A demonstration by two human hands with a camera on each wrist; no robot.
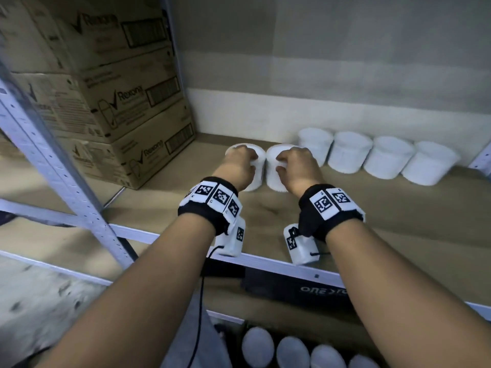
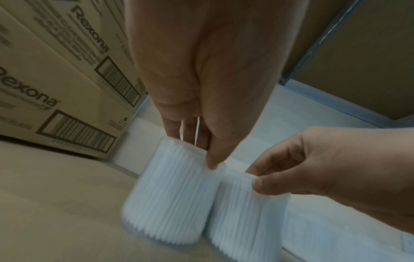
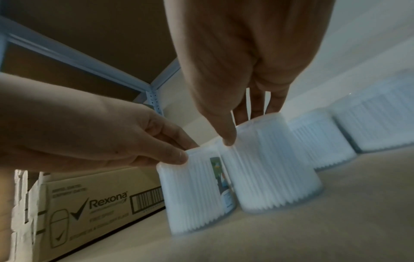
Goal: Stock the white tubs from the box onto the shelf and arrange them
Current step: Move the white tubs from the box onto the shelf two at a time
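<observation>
Two white tubs stand side by side on the brown shelf board. My left hand grips the top of the left tub, fingers over its lid, thumb on the near rim. My right hand grips the top of the right tub the same way. In the left wrist view the left tub and right tub touch each other. The right wrist view shows the right tub and the left tub, which has a small colored label. Several more white tubs stand in a row along the back wall.
Stacked Rexona cartons fill the shelf's left side, close to the left tub. A grey metal upright crosses at left. The shelf's front rail runs below my wrists. More white tubs sit in a box below.
</observation>
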